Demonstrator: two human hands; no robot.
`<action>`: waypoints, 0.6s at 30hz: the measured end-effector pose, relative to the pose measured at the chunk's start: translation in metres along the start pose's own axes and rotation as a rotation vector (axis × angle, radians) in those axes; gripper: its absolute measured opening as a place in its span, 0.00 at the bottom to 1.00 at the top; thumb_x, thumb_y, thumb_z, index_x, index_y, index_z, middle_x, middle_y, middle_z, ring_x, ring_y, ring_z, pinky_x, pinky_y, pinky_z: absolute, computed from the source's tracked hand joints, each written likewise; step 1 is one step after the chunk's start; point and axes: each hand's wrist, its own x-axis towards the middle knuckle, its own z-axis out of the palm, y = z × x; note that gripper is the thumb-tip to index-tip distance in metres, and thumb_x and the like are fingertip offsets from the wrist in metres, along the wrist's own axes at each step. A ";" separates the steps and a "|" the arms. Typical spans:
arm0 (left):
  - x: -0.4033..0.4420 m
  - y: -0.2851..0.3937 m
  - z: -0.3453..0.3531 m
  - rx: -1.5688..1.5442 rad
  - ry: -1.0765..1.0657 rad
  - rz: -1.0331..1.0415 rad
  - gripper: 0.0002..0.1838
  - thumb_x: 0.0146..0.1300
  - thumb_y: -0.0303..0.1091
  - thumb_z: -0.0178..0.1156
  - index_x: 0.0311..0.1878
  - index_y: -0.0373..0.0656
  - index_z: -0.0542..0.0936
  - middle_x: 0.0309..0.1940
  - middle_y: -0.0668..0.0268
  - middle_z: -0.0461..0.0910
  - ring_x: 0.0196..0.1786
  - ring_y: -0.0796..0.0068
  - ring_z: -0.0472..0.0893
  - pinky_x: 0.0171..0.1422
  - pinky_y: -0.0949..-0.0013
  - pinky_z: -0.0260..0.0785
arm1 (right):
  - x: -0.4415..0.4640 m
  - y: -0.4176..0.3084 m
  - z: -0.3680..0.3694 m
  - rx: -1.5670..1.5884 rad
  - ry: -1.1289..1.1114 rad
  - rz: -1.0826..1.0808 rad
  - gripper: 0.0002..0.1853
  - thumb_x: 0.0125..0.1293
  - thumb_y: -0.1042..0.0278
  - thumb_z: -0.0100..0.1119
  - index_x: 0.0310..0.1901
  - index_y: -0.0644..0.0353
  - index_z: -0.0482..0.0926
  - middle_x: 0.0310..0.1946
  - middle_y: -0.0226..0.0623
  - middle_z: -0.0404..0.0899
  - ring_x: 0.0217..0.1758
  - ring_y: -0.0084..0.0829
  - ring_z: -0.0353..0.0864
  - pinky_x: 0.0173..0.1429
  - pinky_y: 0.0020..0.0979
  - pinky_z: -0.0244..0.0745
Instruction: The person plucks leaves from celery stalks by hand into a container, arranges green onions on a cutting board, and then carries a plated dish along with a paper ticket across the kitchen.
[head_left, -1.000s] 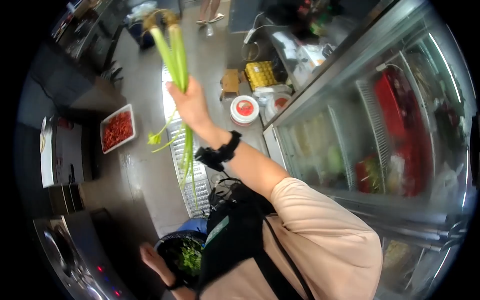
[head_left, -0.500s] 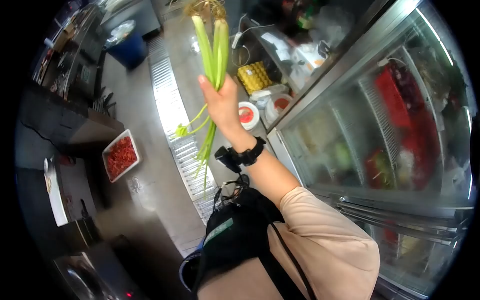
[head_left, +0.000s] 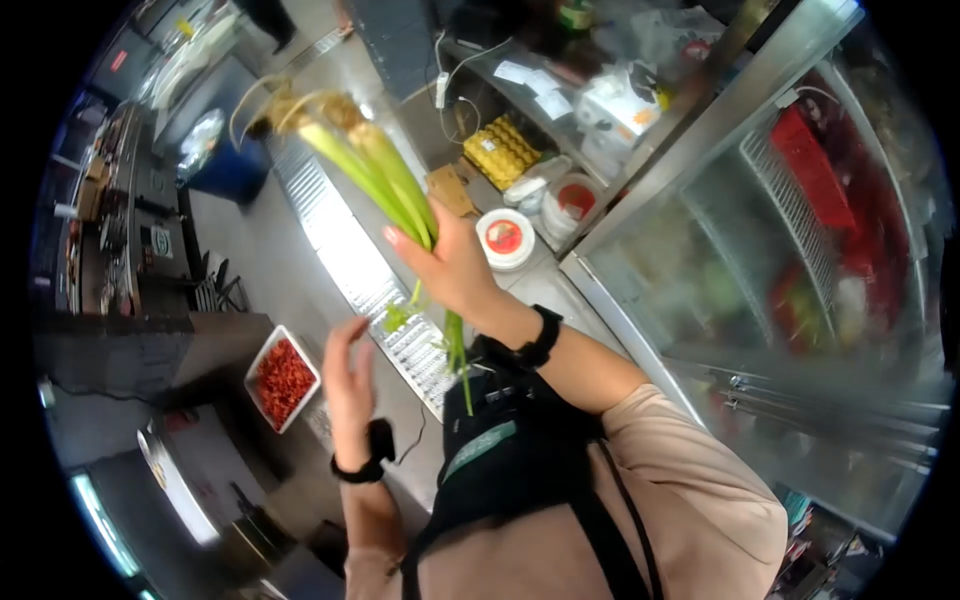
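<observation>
My right hand [head_left: 455,262] is wrapped round a bunch of celery [head_left: 385,185], gripping it at mid-length. The roots point up and forward to the left, and the thin leafy ends hang below the fist. Lower and to the left, my left hand [head_left: 350,385] is raised with its fingers stretched out and a little blurred. It holds nothing and is apart from the celery, close to the hanging leaves. Each wrist wears a black band.
A glass-fronted fridge [head_left: 690,290] stands on the right. A white tub [head_left: 505,240] and yellow egg trays [head_left: 500,152] are beside it. A white tray of red food [head_left: 283,382] lies to the left. Metal drain grating [head_left: 335,255] runs along the floor. Behind it stands a blue bin [head_left: 232,170].
My left hand has come into view from below. The celery in my right hand has tilted to the left, and my view has shifted.
</observation>
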 end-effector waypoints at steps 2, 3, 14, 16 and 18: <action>0.070 0.021 0.028 0.005 -0.101 0.185 0.18 0.58 0.19 0.61 0.52 0.36 0.73 0.47 0.55 0.77 0.52 0.58 0.78 0.58 0.63 0.70 | 0.020 0.012 0.004 -0.117 -0.020 0.032 0.13 0.64 0.63 0.61 0.36 0.65 0.72 0.19 0.42 0.73 0.20 0.32 0.72 0.27 0.34 0.68; 0.100 0.027 0.041 -0.032 -0.176 0.251 0.18 0.57 0.20 0.62 0.52 0.36 0.73 0.45 0.54 0.77 0.49 0.56 0.78 0.54 0.62 0.71 | 0.033 0.020 0.004 -0.166 0.022 0.029 0.13 0.64 0.63 0.61 0.37 0.65 0.73 0.20 0.41 0.73 0.21 0.29 0.72 0.28 0.33 0.68; 0.264 -0.010 0.127 -0.257 -0.733 0.794 0.05 0.60 0.28 0.60 0.37 0.41 0.75 0.31 0.57 0.78 0.34 0.54 0.78 0.39 0.59 0.71 | 0.084 0.056 -0.051 -0.227 1.008 0.119 0.15 0.72 0.63 0.54 0.27 0.55 0.67 0.16 0.25 0.66 0.16 0.18 0.63 0.19 0.22 0.56; 0.268 -0.008 0.137 -0.310 -0.767 0.850 0.05 0.59 0.28 0.60 0.36 0.41 0.74 0.30 0.58 0.77 0.34 0.55 0.78 0.39 0.58 0.71 | 0.075 0.053 -0.057 -0.159 1.090 0.036 0.12 0.72 0.66 0.54 0.31 0.55 0.64 0.17 0.25 0.63 0.15 0.18 0.59 0.19 0.23 0.54; 0.264 -0.004 0.144 -0.416 -0.778 0.924 0.06 0.58 0.28 0.60 0.36 0.41 0.74 0.27 0.59 0.75 0.34 0.57 0.78 0.39 0.58 0.70 | 0.061 0.046 -0.060 -0.167 1.137 -0.028 0.12 0.72 0.67 0.54 0.30 0.55 0.63 0.17 0.25 0.63 0.15 0.17 0.59 0.19 0.23 0.53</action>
